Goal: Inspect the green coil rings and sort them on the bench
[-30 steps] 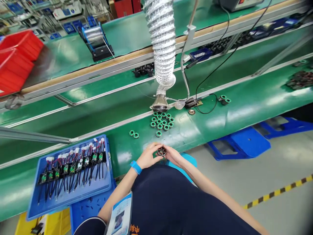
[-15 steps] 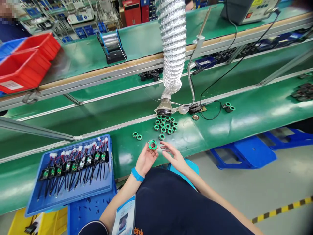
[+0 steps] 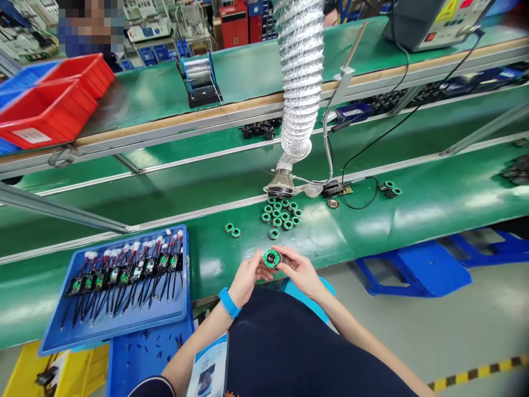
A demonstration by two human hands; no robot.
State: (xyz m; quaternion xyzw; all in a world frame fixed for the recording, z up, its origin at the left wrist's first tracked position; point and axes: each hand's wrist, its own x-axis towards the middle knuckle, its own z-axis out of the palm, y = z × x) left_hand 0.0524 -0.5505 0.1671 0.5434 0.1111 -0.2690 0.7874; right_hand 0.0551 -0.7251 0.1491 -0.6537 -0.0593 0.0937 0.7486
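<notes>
A ring-shaped green circuit board part (image 3: 271, 258) with a dark open middle is held between my two hands, just in front of the bench edge. On its left side are the fingers of my left hand (image 3: 248, 277), which wears a blue wristband. My right hand (image 3: 303, 274) grips its right rim with thumb and fingers. Just beyond, a single similar ring (image 3: 274, 234) lies on the green bench. Several more rings (image 3: 277, 213) are grouped behind that one. A pair of rings (image 3: 232, 229) sits off to the left.
A fume extraction hood (image 3: 281, 184) hangs over the grouped rings. At left, a blue tray (image 3: 188, 275) holds several wired circuit boards. A solder wire spool (image 3: 198, 74) and red bins (image 3: 49, 113) stand on the upper shelf. Blue stools (image 3: 433, 270) are at right.
My right hand has closed in from the right and now grips the ring's rim. The ring has come lower and nearer my body, with my left hand still on it.
</notes>
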